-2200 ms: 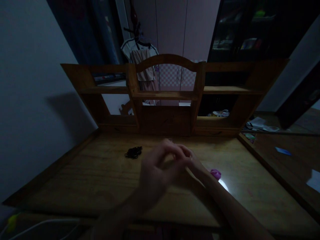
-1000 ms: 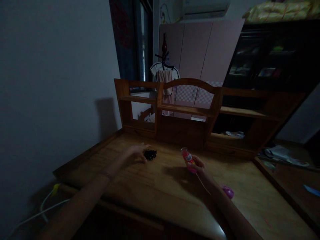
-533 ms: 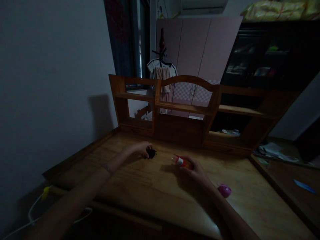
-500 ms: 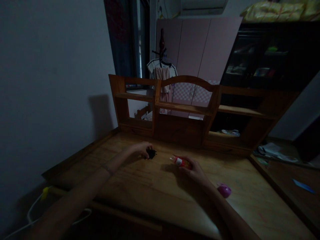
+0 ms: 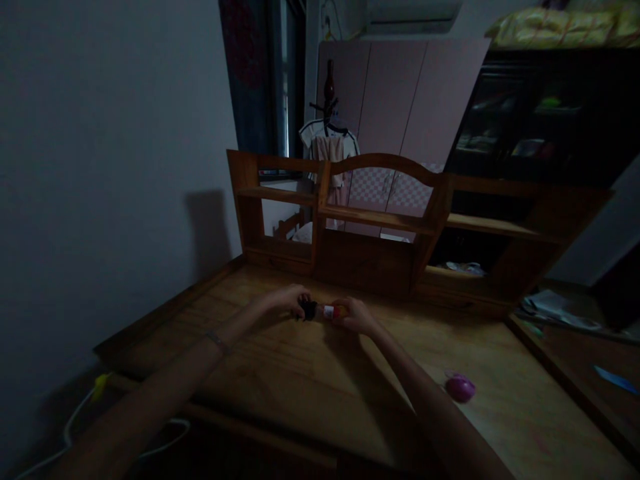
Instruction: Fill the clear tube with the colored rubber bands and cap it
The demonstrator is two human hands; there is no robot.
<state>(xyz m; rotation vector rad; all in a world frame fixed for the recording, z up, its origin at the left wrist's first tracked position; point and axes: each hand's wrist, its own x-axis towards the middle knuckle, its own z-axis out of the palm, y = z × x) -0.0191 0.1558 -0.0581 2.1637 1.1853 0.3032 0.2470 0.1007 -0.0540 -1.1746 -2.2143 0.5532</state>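
The room is dim. My left hand (image 5: 285, 299) is closed in a pinch on a small black object (image 5: 309, 309) that rests on the wooden desk (image 5: 300, 380). My right hand (image 5: 356, 315) is closed round a small red bottle (image 5: 334, 311) with a white label, tipped sideways so its tip points at the black object, touching or nearly touching it. A pink round cap (image 5: 461, 387) lies on the desk to the right of my right forearm.
A wooden shelf unit (image 5: 380, 220) stands along the back of the desk. A grey wall runs along the left. A second desk (image 5: 590, 373) with papers adjoins on the right. White cables (image 5: 75, 427) hang past the front left corner.
My hands parted; the left reached out and pinched the black object. The right lifted the red bottle, tipped it over and carried it left until its tip met the black object.
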